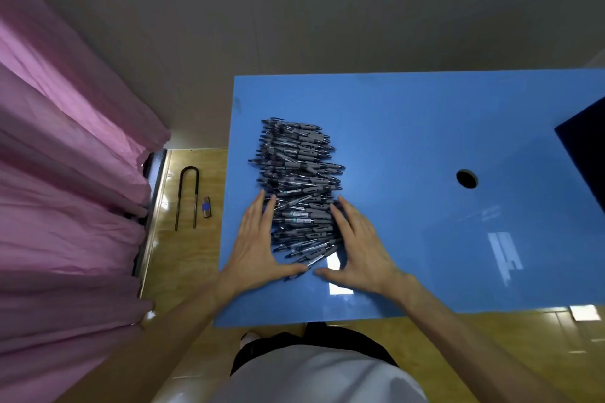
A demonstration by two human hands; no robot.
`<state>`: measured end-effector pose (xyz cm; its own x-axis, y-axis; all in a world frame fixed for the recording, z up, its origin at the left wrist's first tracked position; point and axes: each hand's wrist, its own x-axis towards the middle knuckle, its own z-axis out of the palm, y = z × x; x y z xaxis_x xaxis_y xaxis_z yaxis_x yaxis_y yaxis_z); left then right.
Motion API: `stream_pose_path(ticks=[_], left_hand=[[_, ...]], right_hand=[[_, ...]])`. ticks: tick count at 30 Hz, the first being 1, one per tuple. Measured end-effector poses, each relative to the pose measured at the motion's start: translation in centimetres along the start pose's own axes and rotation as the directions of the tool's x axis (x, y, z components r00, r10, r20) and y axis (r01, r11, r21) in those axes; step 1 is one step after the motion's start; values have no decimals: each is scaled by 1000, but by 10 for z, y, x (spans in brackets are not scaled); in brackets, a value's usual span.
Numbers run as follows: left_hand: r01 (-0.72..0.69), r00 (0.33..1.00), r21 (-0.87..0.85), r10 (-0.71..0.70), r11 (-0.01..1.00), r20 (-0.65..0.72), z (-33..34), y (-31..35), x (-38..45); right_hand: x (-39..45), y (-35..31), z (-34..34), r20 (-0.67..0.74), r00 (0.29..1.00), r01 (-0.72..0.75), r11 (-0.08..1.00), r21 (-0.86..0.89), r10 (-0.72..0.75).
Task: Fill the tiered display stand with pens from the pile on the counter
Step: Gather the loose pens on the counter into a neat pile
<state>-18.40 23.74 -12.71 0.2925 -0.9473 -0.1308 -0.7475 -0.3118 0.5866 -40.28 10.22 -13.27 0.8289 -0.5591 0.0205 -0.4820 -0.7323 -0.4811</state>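
A long pile of grey pens (296,173) lies on the blue counter (425,127), each pen lying crosswise, the pile running away from me. My left hand (258,245) lies flat against the near left side of the pile, fingers straight, thumb pointing right under the nearest pens. My right hand (357,245) lies flat against the near right side, fingers straight, thumb pointing left. Both hands bracket the near end of the pile and grip nothing. A dark navy object (586,147) juts in at the right edge; I cannot tell whether it is the display stand.
A round hole (466,179) is cut in the counter right of the pile. A pink curtain (65,173) hangs at the left. On the wooden floor by the counter's left edge lie a dark U-shaped bar (187,196) and a small blue-banded item (206,207).
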Motion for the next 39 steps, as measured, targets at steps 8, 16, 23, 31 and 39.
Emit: stream_pose_path(ticks=[8,16,23,31,39], left_hand=[[-192,981,182,188,964,37,-7,5,7],[-138,989,271,148,953,-20,-10,3,32],[-209,977,374,207,904,44,-15,4,43],[-335,936,498,342,800,80,-17,5,47],[-95,981,265,136,960,-141,-8,8,41]], right_hand=[[13,-5,-1,36,972,232,924,-305,-232],[42,3,-5,65,945,311,818,-484,-321],[49,-13,-8,182,945,323,697,-640,-271],[62,-21,-13,191,936,345,655,-672,-297],[69,-25,-14,216,945,326,673,-664,-245]])
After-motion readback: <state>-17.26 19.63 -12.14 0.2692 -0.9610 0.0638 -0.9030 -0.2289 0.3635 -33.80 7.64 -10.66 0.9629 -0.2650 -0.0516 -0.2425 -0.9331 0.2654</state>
